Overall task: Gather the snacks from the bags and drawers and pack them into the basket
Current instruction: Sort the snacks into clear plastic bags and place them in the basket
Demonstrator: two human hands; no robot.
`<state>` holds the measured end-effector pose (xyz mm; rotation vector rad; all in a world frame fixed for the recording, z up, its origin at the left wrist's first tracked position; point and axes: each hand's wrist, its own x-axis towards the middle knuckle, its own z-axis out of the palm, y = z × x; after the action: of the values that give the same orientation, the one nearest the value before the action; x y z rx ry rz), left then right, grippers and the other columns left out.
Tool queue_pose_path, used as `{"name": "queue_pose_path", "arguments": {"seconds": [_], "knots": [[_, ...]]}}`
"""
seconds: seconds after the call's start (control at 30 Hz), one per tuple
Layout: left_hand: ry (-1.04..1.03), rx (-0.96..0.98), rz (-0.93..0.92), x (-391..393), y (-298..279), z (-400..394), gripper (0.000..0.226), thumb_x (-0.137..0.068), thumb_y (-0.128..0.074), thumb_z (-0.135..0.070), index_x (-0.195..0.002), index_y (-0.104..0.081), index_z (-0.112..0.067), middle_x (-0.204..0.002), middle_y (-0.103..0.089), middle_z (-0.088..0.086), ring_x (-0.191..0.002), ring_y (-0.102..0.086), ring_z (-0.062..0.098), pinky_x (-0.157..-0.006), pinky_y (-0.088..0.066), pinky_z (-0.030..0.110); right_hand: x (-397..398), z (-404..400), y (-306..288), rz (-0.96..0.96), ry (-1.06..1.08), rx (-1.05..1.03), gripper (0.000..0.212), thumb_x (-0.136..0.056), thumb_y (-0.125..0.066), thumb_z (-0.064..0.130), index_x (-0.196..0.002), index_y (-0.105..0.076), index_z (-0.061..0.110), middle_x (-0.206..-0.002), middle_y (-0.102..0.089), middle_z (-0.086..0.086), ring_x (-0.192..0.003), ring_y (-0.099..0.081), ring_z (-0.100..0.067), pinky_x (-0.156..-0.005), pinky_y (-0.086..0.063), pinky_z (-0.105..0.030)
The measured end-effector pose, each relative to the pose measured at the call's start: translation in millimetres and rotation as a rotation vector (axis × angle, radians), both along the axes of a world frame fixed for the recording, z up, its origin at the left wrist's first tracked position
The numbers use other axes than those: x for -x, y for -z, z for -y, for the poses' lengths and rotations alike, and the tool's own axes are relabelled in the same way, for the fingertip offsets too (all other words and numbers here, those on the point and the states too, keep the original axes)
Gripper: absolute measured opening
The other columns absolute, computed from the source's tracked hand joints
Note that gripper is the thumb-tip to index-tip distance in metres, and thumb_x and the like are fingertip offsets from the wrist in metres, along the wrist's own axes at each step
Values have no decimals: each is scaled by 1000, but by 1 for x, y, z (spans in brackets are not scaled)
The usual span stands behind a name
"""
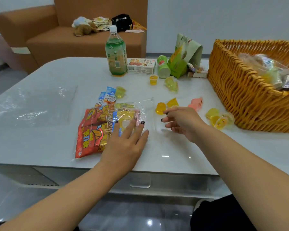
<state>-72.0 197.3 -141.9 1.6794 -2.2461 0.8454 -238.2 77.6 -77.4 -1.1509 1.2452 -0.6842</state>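
1. Left of frame: flat, empty clear plastic bag [32, 107] lying on the white glossy table [182, 154].
2. Upper left: brown sofa [40, 39] behind the table, with a plush toy [85, 29], loose packets and a black bag [122, 22] on the seat.
3. Centre-left: second clear plastic bag [132, 112] on the table, holding red-orange snack packets [92, 130], blue-white sachets [107, 95] and yellow jelly cups.
4. Left hand [125, 140]: palm down on that bag, fingers straight and spread, pressing it flat. Not gripping.
5. Upper centre: tall green drink bottle with white cap [115, 52], upright. To its right a white biscuit box [141, 66], a small green bottle on its side [163, 67], and a green corn-print pouch [182, 60] standing.
6. Centre: loose jelly cups on the table, yellow and orange [160, 108], plus one pink [196, 103]. Some just beyond the right hand, others near the bottles.
7. Right hand [182, 122]: above the table at the bag's open end, fingers loosely curled, tips close together near an orange cup. Can't tell whether it's pinching the clear film or holding nothing.
8. Right of centre: cluster of yellow jelly cups [218, 119] touching the basket's base.
9. Right edge: orange woven wicker basket [240, 97] on the table, wrapped snacks already inside; contents blurred.
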Motion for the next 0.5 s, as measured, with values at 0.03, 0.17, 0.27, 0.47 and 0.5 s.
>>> {"name": "queue_pose_path", "arguments": {"seconds": [0.03,0.17,0.27,0.47,0.5], "knots": [[3,24,-50,0,-4,2,40,-92,-37,-7,-113,-70,-5,-122,-67,18,-118,-60,41,-84,-50,65,2,1,0,10,26,15,19,-94,-48,8,-103,-65,8,-72,-66,-6,-48,-57,-14,-46,-43,-20],[-20,38,-380,-3,-35,2,40,-96,-36,-19,-118,-69,-12,-131,-63,7,-126,-55,34,-95,-46,64,7,11,-1,61,171,156,30,-99,-48,32,-94,-65,7,-62,-62,-5,-44,-55,-12,-43,-43,-20],[-24,23,-785,-9,-65,-6,37,-96,-41,-27,-125,-65,-27,-138,-55,-10,-137,-43,19,-111,-37,45,0,10,-6,95,158,230,40,-95,-49,49,-93,-64,11,-69,-63,-4,-55,-60,-13,-50,-48,-23],[100,-67,-1179,-20,-127,-11,31,-99,-50,-11,-113,-65,-34,-116,-65,-22,-109,-61,-4,-92,-51,19,-21,-9,-12,117,4,326,27,-87,-64,44,-103,-64,22,-102,-63,-3,-90,-63,-14,-70,-58,-28],[131,-91,-1249,-21,-136,-13,28,-99,-49,-13,-112,-68,-28,-113,-68,-20,-104,-63,-3,-86,-53,18,-24,-12,-12,105,-5,342,31,-87,-65,43,-111,-63,23,-108,-62,-2,-96,-62,-13,-76,-57,-30]]}}
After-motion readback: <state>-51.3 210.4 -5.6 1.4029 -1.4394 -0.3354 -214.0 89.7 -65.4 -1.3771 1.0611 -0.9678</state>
